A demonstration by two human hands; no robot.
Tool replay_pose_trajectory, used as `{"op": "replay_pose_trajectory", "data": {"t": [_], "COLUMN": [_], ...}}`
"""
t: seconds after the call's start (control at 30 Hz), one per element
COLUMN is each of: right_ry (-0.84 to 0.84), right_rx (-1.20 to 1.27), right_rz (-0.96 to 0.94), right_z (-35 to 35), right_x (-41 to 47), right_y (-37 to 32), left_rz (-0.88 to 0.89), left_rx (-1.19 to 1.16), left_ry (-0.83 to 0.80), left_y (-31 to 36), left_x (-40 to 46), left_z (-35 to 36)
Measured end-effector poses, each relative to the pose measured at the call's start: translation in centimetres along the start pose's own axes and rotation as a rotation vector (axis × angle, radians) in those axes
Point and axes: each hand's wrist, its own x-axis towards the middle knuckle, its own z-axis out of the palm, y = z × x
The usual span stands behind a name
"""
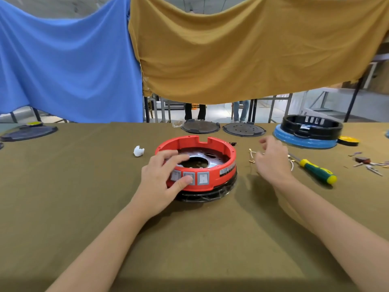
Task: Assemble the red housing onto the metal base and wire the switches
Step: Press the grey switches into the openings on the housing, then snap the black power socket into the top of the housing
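1. Sits near the middle of the desk [63, 207], on an olive cloth: red housing [212, 144], a round open ring, resting on top of a black disc [210, 194] wrapped in clear film.
2. Shows inside the ring: shiny metal base [212, 160] with a round hole at its centre.
3. Set in the near wall of the housing: three grey switches [203, 178] in a row, the left two partly covered.
4. Grips the near-left rim of the housing: left hand [160, 182], fingers [174, 157] curled over the top edge and into the ring, thumb pressed against the outer wall over the middle switch.
5. Hovers just right of the housing, above the desk: right hand [273, 163], fingers loosely curled; cannot tell whether anything is pinched between them.
6. Lie on the cloth beside and partly under the right hand: thin wires [252, 153] with small brass ends.
7. Lies right of that hand: screwdriver [317, 170] with a green and yellow handle, handle toward the near right.
8. Rests left of the housing, apart from it: small white crumpled wad [139, 151].
9. Stands at the far right: black housing [311, 127] on a blue disc [305, 140].
10. Lie at the far edge: two dark round plates [244, 129].
11. Hang behind the desk: blue cloth [63, 60] and mustard cloth [242, 49].
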Motion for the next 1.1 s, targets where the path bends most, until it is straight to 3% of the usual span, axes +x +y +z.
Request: {"op": "replay_pose_trajectory", "data": {"t": [0.17, 0.33, 0.5, 0.73, 0.87, 0.97, 1.1], "right_ry": [-0.192, -0.118, -0.027, -0.157, -0.315, -0.433, -0.535], "right_rx": [-0.416, -0.431, 0.092, 0.941, 1.215, 1.362, 1.461], "right_rz": [0.202, 0.075, -0.043, 0.287, 0.331, 0.381, 0.443], "right_z": [0.5, 1.0, 0.3, -1.1, -1.6, -1.8, -1.9], "right_x": [2.1, 2.5, 1.6, 0.1, 0.2, 0.3, 0.5], "right_y": [4.2, 4.2, 2.8, 0.3, 0.0, -0.3, -0.7], "left_rz": [0.022, 0.053, 0.051, 0.118, 0.158, 0.071, -0.253], "left_rx": [0.061, 0.114, 0.099, -0.001, -0.072, -0.199, -0.319], "left_ry": [-0.034, -0.011, -0.030, 0.065, 0.238, 0.369, 0.262], "left_y": [-0.1, 0.1, 0.4, 1.3, 1.7, 1.6, 0.1], "left_x": [0.0, 0.3, 0.2, 0.0, -0.2, 0.0, 0.8], "left_z": [0.5, 0.9, 0.8, 0.0, -0.7, -1.1, -0.7]}}
